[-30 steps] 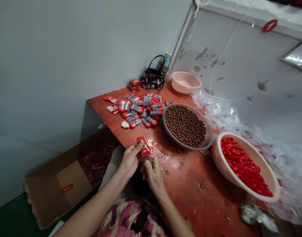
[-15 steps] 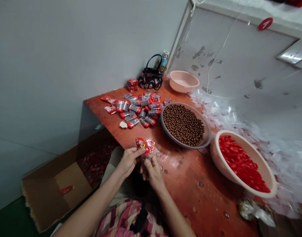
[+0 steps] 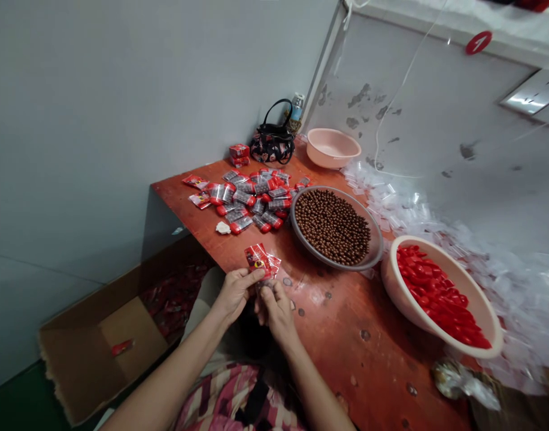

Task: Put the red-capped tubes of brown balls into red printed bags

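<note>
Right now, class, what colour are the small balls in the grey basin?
Brown balls, seen best in the head view.

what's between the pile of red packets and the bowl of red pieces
In the head view, a grey bowl of brown beads sits between the pile of red packets and the cream bowl of red pieces.

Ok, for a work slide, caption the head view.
Left hand and right hand hold a red-and-clear packet at a table, beside a basin of brown beads and a bowl of red pieces.
</note>
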Tool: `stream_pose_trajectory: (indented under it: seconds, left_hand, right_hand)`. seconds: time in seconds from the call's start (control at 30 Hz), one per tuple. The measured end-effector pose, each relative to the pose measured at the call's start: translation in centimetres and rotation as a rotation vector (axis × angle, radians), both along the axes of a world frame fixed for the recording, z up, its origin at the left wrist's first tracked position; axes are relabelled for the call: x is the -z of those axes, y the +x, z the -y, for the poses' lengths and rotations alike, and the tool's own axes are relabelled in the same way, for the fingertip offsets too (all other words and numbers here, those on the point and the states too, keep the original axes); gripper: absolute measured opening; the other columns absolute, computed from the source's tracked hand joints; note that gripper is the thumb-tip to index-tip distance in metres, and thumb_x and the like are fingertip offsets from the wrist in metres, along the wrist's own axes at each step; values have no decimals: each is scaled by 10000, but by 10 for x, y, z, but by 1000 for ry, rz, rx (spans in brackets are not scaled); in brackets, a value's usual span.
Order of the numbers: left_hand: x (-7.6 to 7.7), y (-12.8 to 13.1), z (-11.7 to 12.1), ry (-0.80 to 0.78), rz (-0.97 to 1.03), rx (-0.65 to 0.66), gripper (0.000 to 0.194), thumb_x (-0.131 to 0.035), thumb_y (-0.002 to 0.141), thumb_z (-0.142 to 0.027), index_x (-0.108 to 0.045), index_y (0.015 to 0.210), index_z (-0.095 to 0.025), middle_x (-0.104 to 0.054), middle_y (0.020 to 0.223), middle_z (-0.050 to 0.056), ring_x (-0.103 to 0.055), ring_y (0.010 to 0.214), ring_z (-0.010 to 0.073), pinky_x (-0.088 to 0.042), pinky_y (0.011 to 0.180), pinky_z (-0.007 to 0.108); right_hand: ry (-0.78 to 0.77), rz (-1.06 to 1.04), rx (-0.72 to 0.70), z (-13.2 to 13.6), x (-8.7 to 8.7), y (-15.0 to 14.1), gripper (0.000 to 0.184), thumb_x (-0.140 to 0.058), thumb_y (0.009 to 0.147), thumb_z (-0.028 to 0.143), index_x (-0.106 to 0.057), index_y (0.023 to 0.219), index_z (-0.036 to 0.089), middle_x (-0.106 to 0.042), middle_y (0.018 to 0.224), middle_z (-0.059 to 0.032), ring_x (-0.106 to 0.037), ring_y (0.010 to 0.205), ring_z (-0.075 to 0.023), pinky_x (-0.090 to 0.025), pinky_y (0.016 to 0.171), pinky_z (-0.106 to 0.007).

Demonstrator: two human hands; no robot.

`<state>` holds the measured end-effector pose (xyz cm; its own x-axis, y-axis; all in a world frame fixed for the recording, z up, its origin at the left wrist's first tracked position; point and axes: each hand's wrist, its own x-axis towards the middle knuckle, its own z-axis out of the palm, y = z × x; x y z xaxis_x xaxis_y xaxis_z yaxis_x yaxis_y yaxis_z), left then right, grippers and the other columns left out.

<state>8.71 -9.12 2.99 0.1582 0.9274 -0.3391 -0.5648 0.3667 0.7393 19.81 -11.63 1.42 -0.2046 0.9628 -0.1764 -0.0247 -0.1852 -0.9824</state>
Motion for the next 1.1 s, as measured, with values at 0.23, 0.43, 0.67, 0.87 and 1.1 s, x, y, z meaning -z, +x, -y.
stream_pose_trajectory:
  seconds: [0.23,0.43,0.67,0.87,1.1]
  left_hand:
    - [-1,-1,-3,10,-29,-93,177,-687,599,-245,-619,649,-90,-636,593,49,-568,499,137,-457,493,241]
    - [-2,-1,-1,4,-52,22,258,-650,625,-339,-596,603,-88,-590,474,50,-491,319,143,-376,307,247]
    - [-5,-2,-2,-4,-50,-114,188,-701,572,-242,-644,658,-85,-645,600,63,-584,527,149,-468,539,255]
    - [-4,-9,1,12,-65,59,197,-655,631,-277,-631,658,-83,-630,556,70,-552,432,156,-431,419,262]
    - [4,-8,4,22,-145,-127,160,-684,596,-241,-634,638,-95,-618,559,32,-555,494,140,-437,471,240]
  right_hand:
    - [154,185,137,-2,-6,-1,176,-479,784,381,-477,787,205,-506,615,33,-455,472,-90,-345,407,-182]
    - [1,-51,-22,-4,-1,-3,225,-366,831,421,-422,806,205,-457,504,71,-351,318,-63,-275,320,-171]
    - [190,194,96,-6,-7,-1,163,-492,772,367,-497,794,206,-538,651,18,-494,539,-109,-374,461,-200]
    - [-26,-78,-58,-6,-6,-3,230,-370,827,420,-423,786,200,-408,444,85,-276,291,-56,-215,306,-175]
    - [108,125,45,-5,-6,-4,182,-473,790,378,-474,766,198,-520,604,31,-452,476,-84,-327,407,-176]
